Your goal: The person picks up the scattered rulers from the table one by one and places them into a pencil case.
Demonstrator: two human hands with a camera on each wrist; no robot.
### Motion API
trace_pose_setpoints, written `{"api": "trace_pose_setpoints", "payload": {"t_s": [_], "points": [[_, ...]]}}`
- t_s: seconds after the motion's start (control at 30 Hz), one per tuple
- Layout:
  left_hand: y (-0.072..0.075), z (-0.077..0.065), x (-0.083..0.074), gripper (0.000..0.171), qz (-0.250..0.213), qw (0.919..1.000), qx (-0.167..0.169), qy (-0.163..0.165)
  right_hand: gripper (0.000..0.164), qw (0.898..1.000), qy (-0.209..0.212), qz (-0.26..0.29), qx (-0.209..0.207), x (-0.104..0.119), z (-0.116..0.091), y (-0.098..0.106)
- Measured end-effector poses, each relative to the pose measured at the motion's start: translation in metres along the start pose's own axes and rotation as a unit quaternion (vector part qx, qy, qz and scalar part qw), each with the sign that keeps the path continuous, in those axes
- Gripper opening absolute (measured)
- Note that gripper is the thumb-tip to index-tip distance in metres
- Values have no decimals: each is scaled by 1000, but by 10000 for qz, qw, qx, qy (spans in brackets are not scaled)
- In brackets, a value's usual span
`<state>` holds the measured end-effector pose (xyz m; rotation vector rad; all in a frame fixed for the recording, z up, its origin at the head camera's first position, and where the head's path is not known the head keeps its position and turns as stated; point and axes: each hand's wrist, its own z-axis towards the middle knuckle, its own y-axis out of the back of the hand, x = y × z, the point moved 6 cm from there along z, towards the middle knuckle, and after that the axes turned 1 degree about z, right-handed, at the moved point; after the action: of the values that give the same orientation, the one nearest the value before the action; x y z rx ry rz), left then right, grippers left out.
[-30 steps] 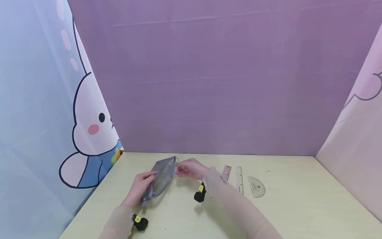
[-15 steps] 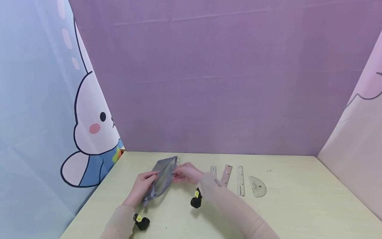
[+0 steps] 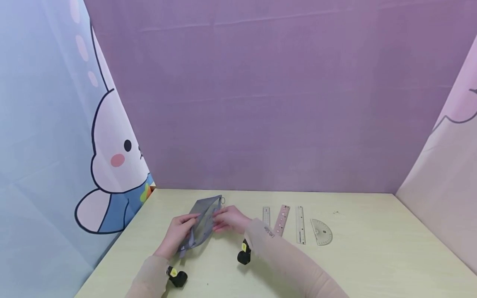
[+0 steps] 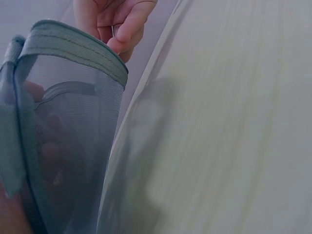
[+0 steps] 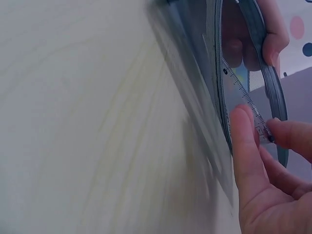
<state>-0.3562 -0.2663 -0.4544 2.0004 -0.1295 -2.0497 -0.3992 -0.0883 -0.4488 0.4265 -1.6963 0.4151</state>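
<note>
A blue-grey mesh zip pouch [image 3: 205,223] with its mouth spread stands tilted over the table at the left. My left hand [image 3: 179,231] grips its far side, thumb outside and fingertips showing through the opening in the right wrist view. At the pouch's mouth, my right hand [image 3: 232,219] pinches a clear ruler [image 5: 246,102] with black markings along one edge. Most of that ruler lies inside the pouch, between the two zip edges [image 5: 277,97]. From the left wrist view, the right hand [image 4: 117,22] sits just beyond the zip rim [image 4: 73,44].
To the right on the table lie a short clear ruler [image 3: 266,215], a pink ruler [image 3: 282,219], another clear ruler [image 3: 300,225] and a clear protractor [image 3: 322,232]. A purple cloth [image 3: 275,103] hangs behind the table [image 3: 372,248].
My right hand has moved left and slightly down, bringing the ruler into the pouch's mouth. The left hand keeps its grip in nearly the same place.
</note>
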Motion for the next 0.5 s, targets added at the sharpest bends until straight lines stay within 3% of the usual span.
{"api": "trace_pose_setpoints", "payload": {"t_s": [0.13,0.37,0.5], "points": [[-1,-3,-4,33,-3,10000,39,83,31,9999,11,87,-77,0,-2,0],[-3,-23,-33,34,111,9997,192,98,30,9998,-14,136,-135,-2,-5,-1],[-3,-18,-26,34,148,9996,183,125,29,10000,-20,83,-20,-4,-7,-3]]}}
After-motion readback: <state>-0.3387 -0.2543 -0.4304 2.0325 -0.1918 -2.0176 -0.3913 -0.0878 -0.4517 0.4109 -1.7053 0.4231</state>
